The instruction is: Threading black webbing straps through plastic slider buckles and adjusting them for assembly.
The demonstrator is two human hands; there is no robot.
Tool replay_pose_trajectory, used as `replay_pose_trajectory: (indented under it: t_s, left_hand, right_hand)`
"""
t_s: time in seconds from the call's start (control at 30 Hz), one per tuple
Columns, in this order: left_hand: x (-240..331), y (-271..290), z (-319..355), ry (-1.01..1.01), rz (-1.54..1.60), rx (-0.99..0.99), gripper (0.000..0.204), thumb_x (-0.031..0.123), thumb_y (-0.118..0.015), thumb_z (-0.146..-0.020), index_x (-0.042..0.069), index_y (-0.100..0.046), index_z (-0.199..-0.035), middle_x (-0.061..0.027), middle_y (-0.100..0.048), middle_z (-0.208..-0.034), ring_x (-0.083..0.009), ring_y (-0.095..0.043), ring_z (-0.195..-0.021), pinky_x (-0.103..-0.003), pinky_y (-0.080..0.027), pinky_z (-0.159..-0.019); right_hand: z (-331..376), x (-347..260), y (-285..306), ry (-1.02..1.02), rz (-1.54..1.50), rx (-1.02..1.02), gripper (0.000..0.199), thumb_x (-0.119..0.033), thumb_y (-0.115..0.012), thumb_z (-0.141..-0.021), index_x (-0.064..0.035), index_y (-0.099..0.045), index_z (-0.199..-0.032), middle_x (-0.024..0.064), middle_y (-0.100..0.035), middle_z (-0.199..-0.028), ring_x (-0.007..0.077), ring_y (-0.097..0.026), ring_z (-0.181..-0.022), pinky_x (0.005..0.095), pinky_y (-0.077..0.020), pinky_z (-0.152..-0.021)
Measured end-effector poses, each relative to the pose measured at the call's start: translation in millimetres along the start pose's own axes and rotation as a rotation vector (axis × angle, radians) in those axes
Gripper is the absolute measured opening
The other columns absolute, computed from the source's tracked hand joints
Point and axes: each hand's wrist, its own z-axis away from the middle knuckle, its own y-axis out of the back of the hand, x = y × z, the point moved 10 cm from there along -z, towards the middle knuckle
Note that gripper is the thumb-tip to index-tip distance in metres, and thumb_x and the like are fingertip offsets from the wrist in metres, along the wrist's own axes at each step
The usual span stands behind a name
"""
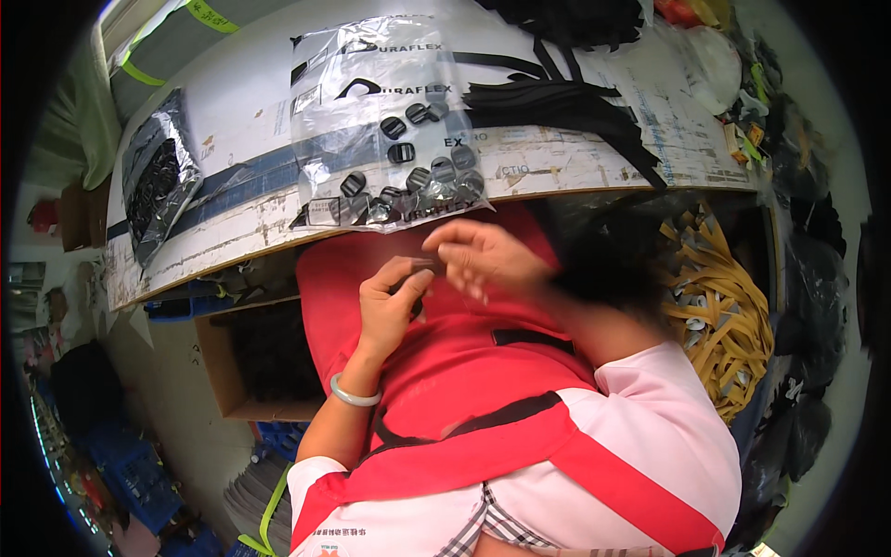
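My left hand (390, 306) is over my lap, above a red apron (445, 362), with its fingers curled around a small black buckle piece (428, 266). My right hand (483, 258) is blurred by motion and pinches the same piece from the right. Both hands meet just below the table's near edge. A pale bangle (353, 396) circles my left wrist. On the white tabletop (241, 111) right above my hands lies a clear plastic bag (371, 130) with several black buckles (408, 176) spilling at its near end.
A bundle of black straps (566, 102) lies on the table to the right. A second bag of black parts (158, 186) sits at the table's left end. A heap of yellow webbing (719, 306) fills a bin on my right. A cardboard box (251, 362) stands under the table on my left.
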Motion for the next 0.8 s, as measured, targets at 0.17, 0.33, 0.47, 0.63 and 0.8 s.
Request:
replay_pose_trajectory:
  t_s: [0.17, 0.33, 0.47, 0.63, 0.8]
  left_hand:
    - [-36.8, 0.2, -6.7, 0.319, 0.354, -0.076, 0.023, 0.025, -0.056, -0.097, 0.002, -0.061, -0.096, -0.0051, -0.060, -0.086, -0.0107, -0.057, -0.065, -0.021, -0.041, -0.041]
    - [-46.9, -35.5, -3.3, 0.533, 0.864, -0.253, 0.026, 0.028, -0.051, -0.098, 0.004, -0.056, -0.107, -0.0082, -0.057, -0.098, -0.0192, -0.058, -0.083, -0.027, -0.050, -0.051]
    - [-63.9, -18.2, 10.4, 0.568, 0.927, -0.188, 0.025, 0.027, -0.053, -0.097, 0.005, -0.054, -0.109, -0.0073, -0.056, -0.095, -0.0219, -0.056, -0.084, -0.032, -0.052, -0.059]
    - [-79.9, -13.6, 12.7, 0.627, 0.975, -0.167, 0.024, 0.026, -0.053, -0.097, 0.005, -0.054, -0.109, -0.0063, -0.053, -0.092, -0.0201, -0.052, -0.081, -0.028, -0.047, -0.053]
    - [-80.5, -21.9, 9.5, 0.649, 0.920, -0.211, 0.022, 0.023, -0.057, -0.094, 0.005, -0.056, -0.107, -0.0061, -0.056, -0.093, -0.0205, -0.054, -0.083, -0.030, -0.047, -0.061]
  right_hand:
    - [5.3, -164.9, 70.6, 0.840, 1.151, 0.664, 0.022, -0.024, -0.063, -0.088, -0.0077, -0.065, -0.103, 0.0114, -0.067, -0.087, 0.0294, -0.063, -0.084, 0.0369, -0.0488, -0.075]
    - [-29.6, -178.6, 168.8, 0.808, 1.727, 0.876, 0.029, -0.034, -0.063, -0.087, -0.0123, -0.066, -0.106, 0.0081, -0.061, -0.114, 0.0271, -0.052, -0.112, 0.0420, -0.0363, -0.096]
    - [-2.6, -148.8, 149.5, 0.770, 1.722, 0.949, 0.032, -0.034, -0.062, -0.088, -0.0147, -0.064, -0.113, 0.0070, -0.059, -0.115, 0.0252, -0.051, -0.113, 0.0393, -0.0352, -0.096]
    - [15.1, -146.1, 142.6, 0.795, 1.612, 0.894, 0.026, -0.031, -0.064, -0.087, -0.0133, -0.067, -0.106, 0.0060, -0.060, -0.112, 0.0243, -0.053, -0.109, 0.0379, -0.0357, -0.095]
    - [17.9, -226.1, 196.8, 0.848, 1.343, 1.021, 0.028, -0.030, -0.067, -0.084, -0.0068, -0.067, -0.099, 0.0131, -0.065, -0.103, 0.0327, -0.059, -0.100, 0.0416, -0.0454, -0.086]
